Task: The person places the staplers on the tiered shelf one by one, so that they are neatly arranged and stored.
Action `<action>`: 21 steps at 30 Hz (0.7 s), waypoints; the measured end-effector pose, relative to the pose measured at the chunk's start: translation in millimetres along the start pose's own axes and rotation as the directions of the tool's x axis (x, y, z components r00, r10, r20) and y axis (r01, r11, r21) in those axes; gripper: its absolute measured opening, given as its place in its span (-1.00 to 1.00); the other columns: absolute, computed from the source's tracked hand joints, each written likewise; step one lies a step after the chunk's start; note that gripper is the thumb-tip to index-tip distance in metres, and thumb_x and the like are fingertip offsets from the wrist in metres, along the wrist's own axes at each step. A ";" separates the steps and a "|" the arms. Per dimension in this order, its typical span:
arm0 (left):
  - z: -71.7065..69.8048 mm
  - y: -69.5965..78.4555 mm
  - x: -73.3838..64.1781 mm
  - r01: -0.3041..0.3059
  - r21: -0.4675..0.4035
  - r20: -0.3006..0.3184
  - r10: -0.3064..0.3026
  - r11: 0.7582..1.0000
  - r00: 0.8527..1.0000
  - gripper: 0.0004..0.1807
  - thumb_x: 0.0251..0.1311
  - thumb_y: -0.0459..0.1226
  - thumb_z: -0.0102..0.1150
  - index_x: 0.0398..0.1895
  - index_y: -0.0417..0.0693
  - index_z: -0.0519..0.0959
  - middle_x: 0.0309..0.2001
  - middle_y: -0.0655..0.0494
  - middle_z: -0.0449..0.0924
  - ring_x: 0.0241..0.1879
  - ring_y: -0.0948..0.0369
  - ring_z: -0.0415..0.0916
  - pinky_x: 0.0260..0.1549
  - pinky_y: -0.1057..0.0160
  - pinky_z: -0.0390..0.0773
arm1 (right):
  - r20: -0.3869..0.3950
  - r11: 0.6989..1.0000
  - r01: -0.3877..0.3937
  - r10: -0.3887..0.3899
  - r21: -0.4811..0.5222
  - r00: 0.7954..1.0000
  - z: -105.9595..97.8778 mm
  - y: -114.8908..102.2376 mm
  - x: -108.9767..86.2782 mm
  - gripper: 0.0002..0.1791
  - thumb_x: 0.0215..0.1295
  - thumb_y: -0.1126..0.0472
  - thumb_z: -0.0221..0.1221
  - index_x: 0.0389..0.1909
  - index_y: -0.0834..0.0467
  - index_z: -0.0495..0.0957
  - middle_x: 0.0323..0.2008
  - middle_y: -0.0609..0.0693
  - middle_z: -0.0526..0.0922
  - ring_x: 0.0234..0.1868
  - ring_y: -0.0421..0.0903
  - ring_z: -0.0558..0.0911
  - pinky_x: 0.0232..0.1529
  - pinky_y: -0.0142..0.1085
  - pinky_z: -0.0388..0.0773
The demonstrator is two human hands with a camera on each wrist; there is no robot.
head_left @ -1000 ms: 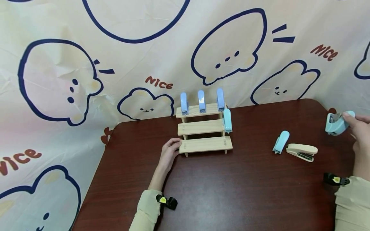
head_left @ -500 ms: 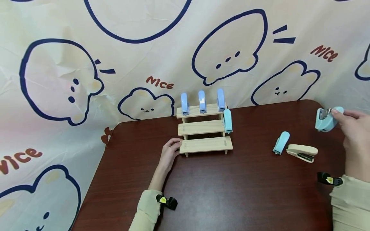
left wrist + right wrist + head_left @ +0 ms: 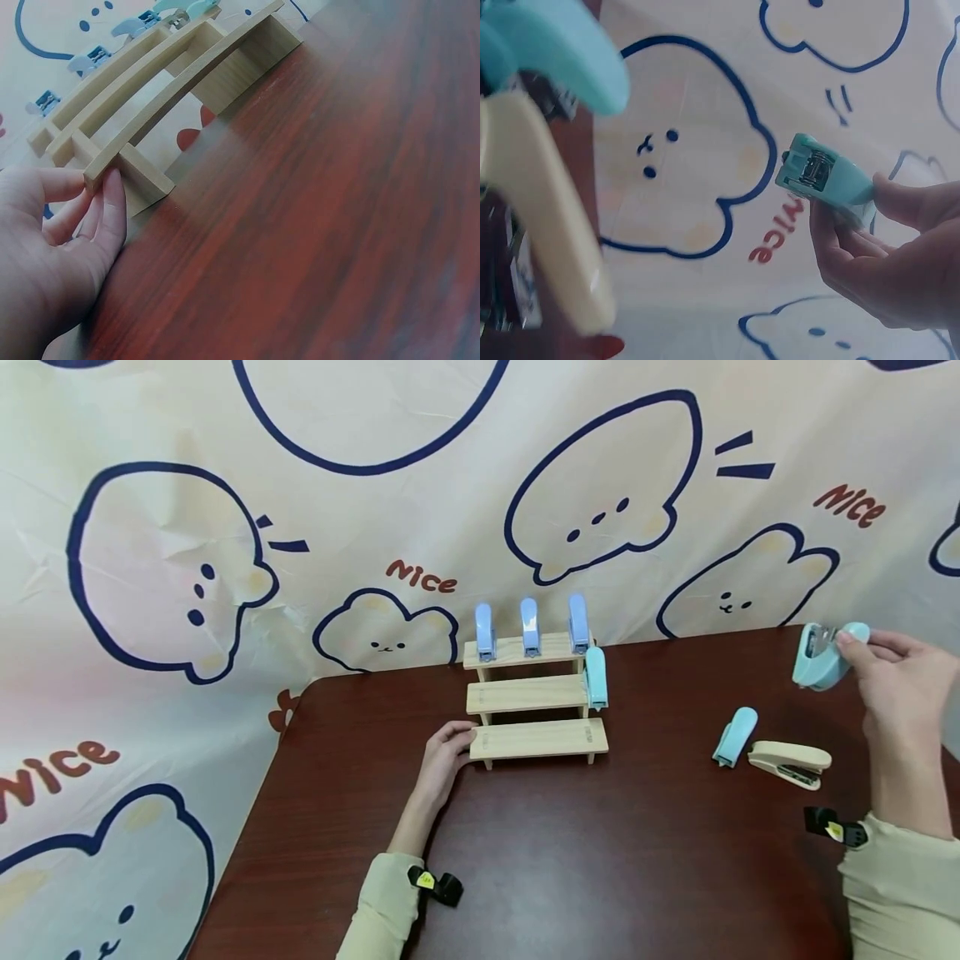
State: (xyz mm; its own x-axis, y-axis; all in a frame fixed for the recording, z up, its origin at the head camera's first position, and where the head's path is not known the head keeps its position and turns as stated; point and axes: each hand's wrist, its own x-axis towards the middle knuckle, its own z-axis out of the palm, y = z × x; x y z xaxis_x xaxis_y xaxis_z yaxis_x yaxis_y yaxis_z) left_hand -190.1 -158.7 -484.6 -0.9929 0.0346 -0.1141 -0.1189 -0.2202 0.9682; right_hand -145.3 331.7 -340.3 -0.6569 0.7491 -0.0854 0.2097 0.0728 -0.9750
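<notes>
My left hand [image 3: 441, 762] pinches the left end of the lowest step of a three-step wooden rack [image 3: 540, 739]; the left wrist view shows thumb and fingers on the board's end [image 3: 97, 174]. My right hand [image 3: 896, 681] holds a light-blue stapler [image 3: 821, 664] in the air over the right side of the table, thumb on one side and fingers underneath in the right wrist view. Three periwinkle-blue staplers [image 3: 530, 628] stand in a row on the top step. A turquoise stapler [image 3: 596, 678] stands at the right end of the middle step.
A second turquoise stapler [image 3: 735, 737] and a cream stapler [image 3: 791, 763] lie on the dark wooden table [image 3: 637, 860], to the right of the rack. Behind the table hangs a cloth [image 3: 480, 518] printed with cartoon bears.
My right hand has moved left with the light-blue stapler, from the table's right edge inward. My left hand keeps its hold on the rack. The head view has shifted slightly.
</notes>
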 end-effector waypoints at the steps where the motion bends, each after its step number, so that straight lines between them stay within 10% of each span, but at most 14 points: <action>1: 0.4 -0.5 -0.2 0.004 0.003 0.004 -0.004 1.000 1.000 -0.76 0.41 -0.41 0.16 0.04 -0.42 0.56 -0.10 -0.01 0.62 -0.22 0.19 0.63 -0.26 0.28 0.65 | -0.002 1.000 0.005 -0.005 0.004 1.000 1.4 -1.6 -2.6 -0.47 0.45 0.03 0.24 0.39 0.06 0.52 -0.13 -0.35 0.60 -0.06 -0.35 0.57 0.40 -0.34 0.30; 14: -0.5 -2.0 -1.3 0.009 0.025 0.007 -0.009 1.000 1.000 -0.72 0.41 -0.39 0.17 0.08 -0.44 0.54 -0.10 0.00 0.62 -0.23 0.18 0.63 -0.26 0.29 0.64 | 0.008 0.968 0.140 -0.145 0.210 0.989 30.4 -20.3 -34.5 -0.58 0.33 0.14 0.39 0.17 0.17 0.70 -0.23 -0.23 0.72 -0.24 -0.25 0.62 -0.42 -0.56 0.35; 21: -0.6 0.1 -1.7 0.002 0.024 0.007 -0.002 1.000 1.000 -0.71 0.42 -0.39 0.17 0.08 -0.44 0.55 -0.11 0.00 0.62 -0.22 0.19 0.63 -0.25 0.29 0.64 | 0.070 0.878 0.140 -0.192 0.457 0.979 46.8 -31.4 -50.1 -0.63 0.24 0.24 0.46 0.06 0.23 0.75 -0.28 -0.14 0.77 -0.16 -0.22 0.72 0.07 -0.43 0.49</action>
State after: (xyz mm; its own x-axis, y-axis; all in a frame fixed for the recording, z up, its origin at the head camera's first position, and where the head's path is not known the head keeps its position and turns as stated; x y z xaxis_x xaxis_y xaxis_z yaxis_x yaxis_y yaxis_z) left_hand -188.5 -159.4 -484.5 -0.9925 0.0414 -0.1150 -0.1209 -0.1965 0.9730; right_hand -152.9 261.1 -315.0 -0.7344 0.6728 0.0896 -0.2387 -0.1324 -0.9620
